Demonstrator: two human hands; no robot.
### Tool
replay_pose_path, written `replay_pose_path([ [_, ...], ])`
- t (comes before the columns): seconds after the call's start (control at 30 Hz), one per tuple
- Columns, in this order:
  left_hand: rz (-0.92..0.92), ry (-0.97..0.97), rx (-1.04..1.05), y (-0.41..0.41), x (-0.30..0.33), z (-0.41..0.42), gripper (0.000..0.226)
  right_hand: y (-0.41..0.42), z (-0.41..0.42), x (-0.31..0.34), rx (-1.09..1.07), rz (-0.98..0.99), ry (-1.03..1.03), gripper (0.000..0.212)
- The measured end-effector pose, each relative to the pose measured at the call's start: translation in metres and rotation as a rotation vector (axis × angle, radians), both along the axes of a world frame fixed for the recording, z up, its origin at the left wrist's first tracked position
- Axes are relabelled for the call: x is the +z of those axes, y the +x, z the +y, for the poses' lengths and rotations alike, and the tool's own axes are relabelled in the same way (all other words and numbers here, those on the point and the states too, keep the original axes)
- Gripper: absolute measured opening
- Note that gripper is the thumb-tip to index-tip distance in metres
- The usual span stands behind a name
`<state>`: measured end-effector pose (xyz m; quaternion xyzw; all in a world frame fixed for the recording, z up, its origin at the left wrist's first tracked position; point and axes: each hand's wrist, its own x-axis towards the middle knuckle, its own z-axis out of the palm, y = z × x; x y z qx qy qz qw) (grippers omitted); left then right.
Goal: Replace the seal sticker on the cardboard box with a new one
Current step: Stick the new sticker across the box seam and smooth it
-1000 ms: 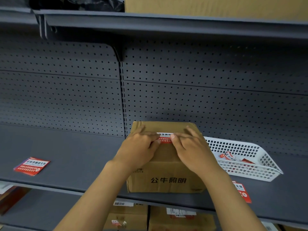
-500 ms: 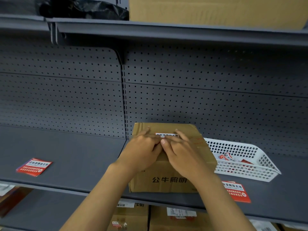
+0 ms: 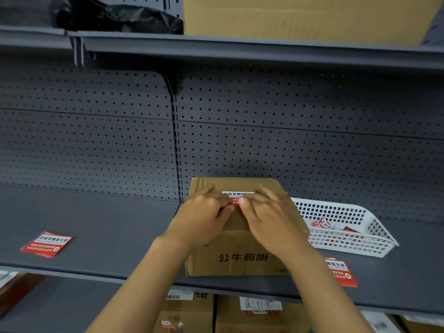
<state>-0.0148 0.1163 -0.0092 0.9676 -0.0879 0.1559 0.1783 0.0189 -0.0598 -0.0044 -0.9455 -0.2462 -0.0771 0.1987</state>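
Note:
A brown cardboard box [image 3: 240,258] with black characters on its front stands at the front of the grey shelf [image 3: 108,236]. A red and white seal sticker [image 3: 236,197] lies on the box top. My left hand [image 3: 204,218] and my right hand [image 3: 271,218] both rest flat on the box top, fingertips meeting on the sticker's lower part and covering most of it. Neither hand holds anything.
A white perforated basket [image 3: 355,243] with red sticker scraps stands right of the box. One red sticker sheet [image 3: 340,272] lies in front of the basket, another stack [image 3: 46,243] at the far left. More boxes [image 3: 254,313] sit below, a large box [image 3: 307,18] above.
My fingertips have slid inward over the sticker until they meet at its middle. The view has tilted up slightly.

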Motion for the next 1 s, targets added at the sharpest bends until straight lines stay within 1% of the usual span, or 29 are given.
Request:
replay_pose_path([
  [0.07, 0.005, 0.006, -0.043, 0.002, -0.004, -0.002, 0.041, -0.004, 0.006, -0.003, 0.048, 0.015, 0.026, 0.055],
  [0.13, 0.043, 0.012, -0.034, 0.004, -0.011, 0.001, 0.045, -0.005, 0.008, -0.007, 0.055, 0.005, 0.003, 0.055],
  [0.37, 0.039, 0.007, 0.037, -0.009, -0.004, 0.009, 0.039, 0.0, -0.006, -0.008, -0.05, -0.01, -0.021, 0.064],
  [0.47, 0.055, 0.001, 0.039, -0.013, -0.005, 0.015, 0.039, 0.0, -0.018, -0.005, -0.101, -0.027, -0.01, 0.061],
  [0.7, -0.026, -0.064, 0.073, -0.017, -0.008, 0.025, 0.034, -0.007, -0.029, -0.003, -0.131, -0.013, 0.015, 0.055],
  [0.87, -0.091, -0.083, 0.066, -0.017, -0.015, 0.028, 0.033, -0.009, -0.024, -0.007, -0.125, -0.064, -0.014, 0.055],
  [1.0, -0.098, -0.085, 0.057, -0.014, -0.013, 0.031, 0.032, -0.005, -0.028, -0.011, -0.073, -0.084, -0.022, 0.046],
])
